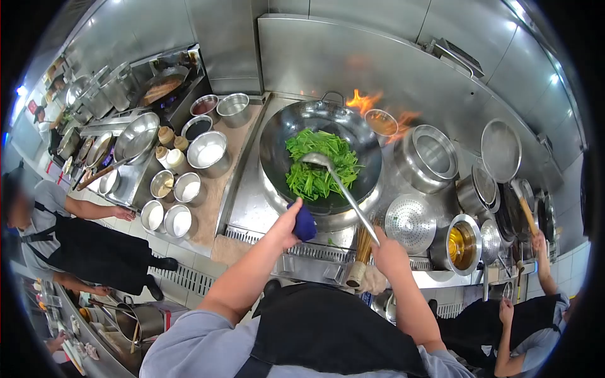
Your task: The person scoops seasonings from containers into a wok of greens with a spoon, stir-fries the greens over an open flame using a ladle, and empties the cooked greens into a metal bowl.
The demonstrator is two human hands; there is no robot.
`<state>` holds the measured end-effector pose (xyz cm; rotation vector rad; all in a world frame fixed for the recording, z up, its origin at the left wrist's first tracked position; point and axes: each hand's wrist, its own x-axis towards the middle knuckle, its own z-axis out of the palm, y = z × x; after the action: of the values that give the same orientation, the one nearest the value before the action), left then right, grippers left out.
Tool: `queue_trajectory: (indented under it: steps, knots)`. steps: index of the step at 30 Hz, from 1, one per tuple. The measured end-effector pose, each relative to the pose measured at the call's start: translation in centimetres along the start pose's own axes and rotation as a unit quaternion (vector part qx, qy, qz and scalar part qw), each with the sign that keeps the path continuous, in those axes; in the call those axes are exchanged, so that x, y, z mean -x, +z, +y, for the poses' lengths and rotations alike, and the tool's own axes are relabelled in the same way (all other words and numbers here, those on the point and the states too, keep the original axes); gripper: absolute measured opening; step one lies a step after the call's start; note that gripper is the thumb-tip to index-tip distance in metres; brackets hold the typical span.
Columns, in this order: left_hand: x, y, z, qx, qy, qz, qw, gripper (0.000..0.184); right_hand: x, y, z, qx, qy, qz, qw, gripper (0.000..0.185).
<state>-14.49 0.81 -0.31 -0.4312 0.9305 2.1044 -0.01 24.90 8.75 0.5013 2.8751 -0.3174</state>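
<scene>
Chopped green leafy vegetables (322,162) lie in a large dark wok (274,146) on the stove. My left hand (288,225) is closed around a dark blue cloth (304,223) at the wok's near rim. My right hand (390,252) grips the handle of a long metal ladle (343,188), whose bowl rests on the greens. Beside my right hand, below the wok, a bamboo brush (361,257) lies at the stove's front edge. Orange flames (362,101) rise behind the wok's right side.
Metal seasoning pots (208,151) and bottles stand at left. On the right are a perforated strainer (410,223), a large pot (413,170) and an oil pot (467,247). Co-workers stand at left (94,252) and right (504,327).
</scene>
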Motion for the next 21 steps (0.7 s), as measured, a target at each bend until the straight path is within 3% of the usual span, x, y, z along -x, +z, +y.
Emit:
queue_trajectory:
  steps: [5, 7, 10, 11, 13, 16, 19, 21]
  knots:
    - [-4.7, -0.1, 0.5, -0.038, -0.061, 0.068, 0.995, 0.029, 3.1, -5.4, 2.4, 0.028, -0.048, 0.008, 0.998, 0.046]
    - [-6.7, -0.6, -0.4, -0.002, -0.039, 0.038, 0.999, 0.028, 4.1, -7.2, 2.7, 0.046, -0.067, 0.050, 0.995, 0.044]
    - [-2.8, 3.0, -1.7, 0.014, -0.014, 0.143, 0.990, 0.029, 6.2, -10.3, 3.8, -0.055, -0.073, 0.038, 0.995, 0.041]
    - [0.1, 4.3, -1.9, 0.014, -0.011, 0.141, 0.990, 0.029, 6.8, -11.4, 4.3, -0.055, -0.075, 0.041, 0.995, 0.041]
    - [5.0, 6.0, -2.5, 0.050, -0.041, 0.113, 0.992, 0.029, 7.7, -12.8, 4.9, -0.070, -0.087, -0.045, 0.993, 0.042]
    - [6.1, 7.6, -1.9, 0.049, -0.042, 0.122, 0.990, 0.025, 4.4, -9.8, 7.0, -0.069, -0.153, -0.051, 0.984, 0.046]
    - [1.0, 4.1, -2.2, 0.038, -0.016, 0.119, 0.992, 0.027, 1.2, -6.2, 3.5, 0.014, -0.081, -0.011, 0.997, 0.043]
    - [-0.1, -0.2, -5.2, 0.016, -0.005, 0.119, 0.993, 0.027, 0.5, -3.3, 1.6, 0.071, -0.069, 0.075, 0.992, 0.046]
